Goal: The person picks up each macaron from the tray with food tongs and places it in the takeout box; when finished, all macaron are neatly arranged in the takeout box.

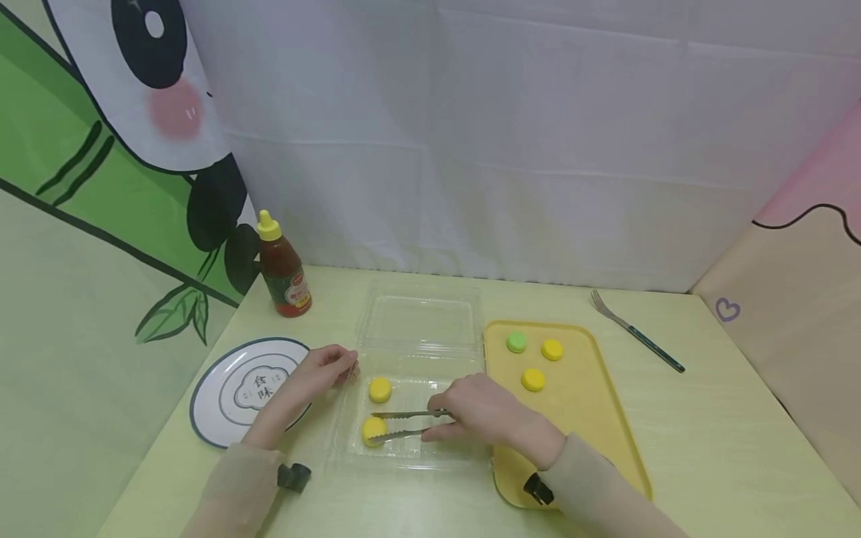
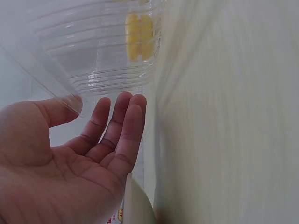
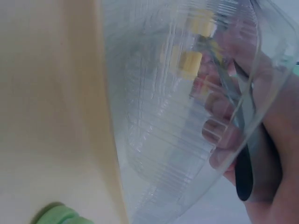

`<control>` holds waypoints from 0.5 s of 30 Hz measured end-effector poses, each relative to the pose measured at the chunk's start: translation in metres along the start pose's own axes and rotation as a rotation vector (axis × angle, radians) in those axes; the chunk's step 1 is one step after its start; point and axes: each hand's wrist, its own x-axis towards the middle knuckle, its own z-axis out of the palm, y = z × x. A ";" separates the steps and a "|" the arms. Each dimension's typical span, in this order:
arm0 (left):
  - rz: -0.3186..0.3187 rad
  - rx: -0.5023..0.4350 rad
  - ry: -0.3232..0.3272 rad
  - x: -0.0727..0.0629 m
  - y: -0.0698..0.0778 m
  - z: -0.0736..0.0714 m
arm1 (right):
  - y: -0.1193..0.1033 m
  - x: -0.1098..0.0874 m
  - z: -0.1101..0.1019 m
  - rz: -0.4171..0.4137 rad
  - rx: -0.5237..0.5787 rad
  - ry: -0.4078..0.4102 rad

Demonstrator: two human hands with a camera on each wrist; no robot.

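Note:
My right hand [image 1: 480, 411] grips metal tongs [image 1: 410, 433] over a clear plastic container [image 1: 457, 452]. The parted tong tips are at a yellow macaron [image 1: 371, 427] in the container's near left part, one arm overlapping it. A second yellow macaron [image 1: 380, 389] lies just behind, also inside. At the left side of the container, my left hand [image 1: 326, 371] has its thumb against the clear rim. Its fingers [image 2: 128, 135] reach up along the outer wall, lightly bent and apart from the thumb. In the right wrist view, the tongs [image 3: 254, 158] show partly through the plastic.
Right of the container lies a yellow tray [image 1: 572, 418] with a green macaron [image 1: 516, 342] and two yellow ones [image 1: 552, 349]. A fork [image 1: 639, 333] lies farther right. To the left are a white plate [image 1: 218, 396] and a sauce bottle [image 1: 282, 273]. The container's lid [image 1: 422, 317] is folded back.

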 end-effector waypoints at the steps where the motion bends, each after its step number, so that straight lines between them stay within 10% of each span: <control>1: 0.001 0.000 -0.001 0.000 0.000 0.000 | 0.000 0.000 0.000 0.000 -0.001 0.000; 15: -0.005 0.002 0.004 0.000 0.001 0.001 | -0.002 0.000 -0.001 -0.004 0.009 0.012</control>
